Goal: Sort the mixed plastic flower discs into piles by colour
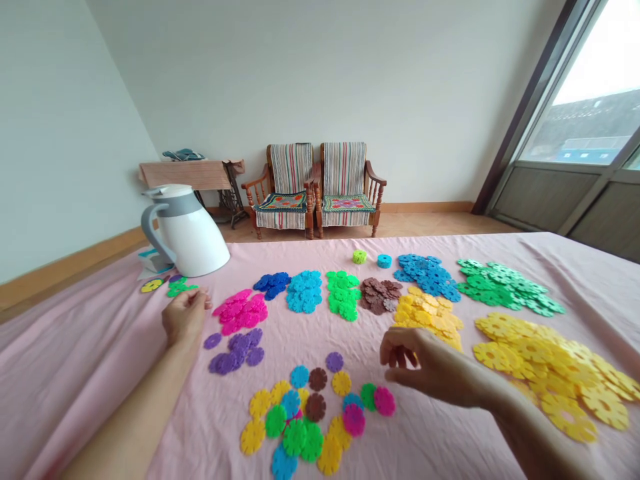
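Note:
My left hand is closed, its fingertips pressed together near the bright pink notched plastic discs and a few green discs. Whatever it may hold is hidden. Over the cloth, my right hand has loosely curled fingers with a gap to the thumb and nothing visible between them. Nearest to it are the orange-yellow disc pile and a magenta disc. A mixed group of coloured discs lies in front of me. Purple discs sit right of my left forearm.
A white-grey jug stands on the pink tablecloth at the left. Sorted piles include blue discs, brown discs, green discs and large yellow discs. Two wooden armchairs stand beyond the table.

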`<state>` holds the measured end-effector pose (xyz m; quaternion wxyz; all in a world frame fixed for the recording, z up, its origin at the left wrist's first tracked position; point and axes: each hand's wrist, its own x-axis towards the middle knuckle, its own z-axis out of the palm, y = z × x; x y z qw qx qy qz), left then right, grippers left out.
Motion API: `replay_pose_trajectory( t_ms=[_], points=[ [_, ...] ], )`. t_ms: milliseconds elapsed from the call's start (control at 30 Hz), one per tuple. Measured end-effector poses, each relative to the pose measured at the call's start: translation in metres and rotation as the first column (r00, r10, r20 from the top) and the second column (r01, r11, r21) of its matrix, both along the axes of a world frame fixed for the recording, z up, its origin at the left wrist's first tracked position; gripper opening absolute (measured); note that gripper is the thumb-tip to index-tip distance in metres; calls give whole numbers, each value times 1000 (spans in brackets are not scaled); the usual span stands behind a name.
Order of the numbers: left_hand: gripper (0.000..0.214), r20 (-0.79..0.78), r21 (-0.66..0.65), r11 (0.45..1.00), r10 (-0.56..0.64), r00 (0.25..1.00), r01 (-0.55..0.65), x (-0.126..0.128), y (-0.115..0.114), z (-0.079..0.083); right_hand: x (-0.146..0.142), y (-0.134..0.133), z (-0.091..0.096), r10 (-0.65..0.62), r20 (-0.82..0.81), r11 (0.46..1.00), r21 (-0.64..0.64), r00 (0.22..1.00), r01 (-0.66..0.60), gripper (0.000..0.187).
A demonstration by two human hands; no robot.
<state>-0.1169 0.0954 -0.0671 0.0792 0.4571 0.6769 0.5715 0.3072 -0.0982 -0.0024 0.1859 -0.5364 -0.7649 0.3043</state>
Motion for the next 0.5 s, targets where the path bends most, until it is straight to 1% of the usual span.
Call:
replay_pose_trajectory(
  t_ms=[67, 133, 267, 400, 500],
  points=[
    [22, 70, -1, 999, -45, 997, 45, 0, 0, 0, -7, -6, 2, 63, 40, 997, -40, 997, -62, 14],
    [23, 116, 1, 998, -68, 991, 69, 0, 0, -1, -11, -9, 1, 96, 89, 994, -60, 991, -91, 19],
    [24, 140, 2, 997, -77, 987, 78, 1, -1, -1, -13, -8, -3, 124, 119, 991, -69, 985, -117, 21],
    [28, 81, -23, 997, -72, 994, 74, 2, -4, 2, -11, -6, -7, 134, 101, 989, -73, 986, -127, 19],
    [30, -37, -58, 997, -48, 998, 46, 3, -6, 4, -11, -5, -7, 120, 79, 992, -58, 990, -115, 14]
  ],
)
